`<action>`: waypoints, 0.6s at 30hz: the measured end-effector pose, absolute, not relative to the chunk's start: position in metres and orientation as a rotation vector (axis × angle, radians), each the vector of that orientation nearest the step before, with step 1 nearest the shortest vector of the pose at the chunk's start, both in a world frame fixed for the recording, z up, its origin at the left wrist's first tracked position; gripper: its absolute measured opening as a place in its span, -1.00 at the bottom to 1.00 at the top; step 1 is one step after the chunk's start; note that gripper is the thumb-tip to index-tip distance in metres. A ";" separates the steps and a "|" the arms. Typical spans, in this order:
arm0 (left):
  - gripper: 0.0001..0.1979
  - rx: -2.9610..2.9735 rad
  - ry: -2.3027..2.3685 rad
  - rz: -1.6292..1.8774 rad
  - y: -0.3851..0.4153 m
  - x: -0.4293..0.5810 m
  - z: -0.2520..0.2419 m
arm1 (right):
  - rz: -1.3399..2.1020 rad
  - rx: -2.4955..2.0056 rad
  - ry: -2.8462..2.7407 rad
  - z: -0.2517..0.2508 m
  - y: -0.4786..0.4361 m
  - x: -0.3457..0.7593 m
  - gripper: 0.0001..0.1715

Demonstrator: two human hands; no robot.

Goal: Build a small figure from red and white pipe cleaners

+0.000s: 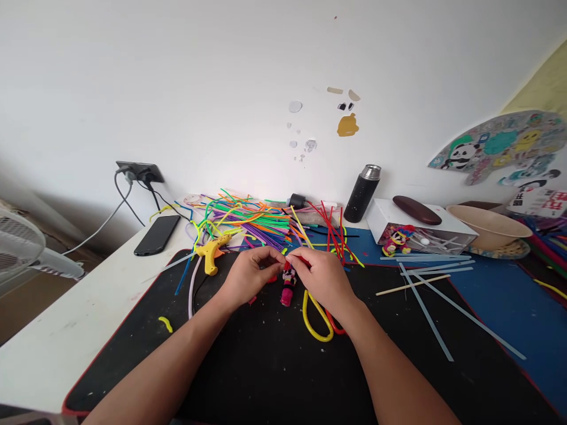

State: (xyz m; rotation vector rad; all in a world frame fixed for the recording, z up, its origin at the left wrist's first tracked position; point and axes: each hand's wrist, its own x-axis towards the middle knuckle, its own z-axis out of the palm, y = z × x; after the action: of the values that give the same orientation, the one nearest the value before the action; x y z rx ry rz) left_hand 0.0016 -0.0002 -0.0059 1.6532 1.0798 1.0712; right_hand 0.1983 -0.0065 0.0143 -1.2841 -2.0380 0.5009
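Note:
My left hand [250,274] and my right hand [321,277] meet over a black mat [266,366], fingers pinched together on a small pipe-cleaner figure [287,289] in pink, red and black. The figure hangs just below my fingertips. A red pipe cleaner runs between the fingers of both hands. A yellow pipe cleaner loop [316,324] and a red one lie under my right wrist. Just beyond my hands spreads a pile of coloured pipe cleaners [252,221].
A yellow glue gun [211,252] lies left of my hands, a phone [157,234] and wall socket [139,171] further left. Clear glue sticks [432,277] are scattered right. Behind stand a black flask [363,193], a white box [419,233], a bowl [487,227].

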 end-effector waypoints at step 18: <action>-0.73 1.440 0.976 1.357 -0.002 0.004 -0.004 | 0.902 -1.299 -1.957 0.004 -0.011 0.183 -0.56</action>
State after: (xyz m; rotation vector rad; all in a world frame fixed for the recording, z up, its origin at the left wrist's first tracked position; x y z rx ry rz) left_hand 0.0036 -0.0017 -0.0042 1.4396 0.9761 1.3571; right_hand 0.1832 -0.0110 0.0035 -1.2994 -1.9569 0.9020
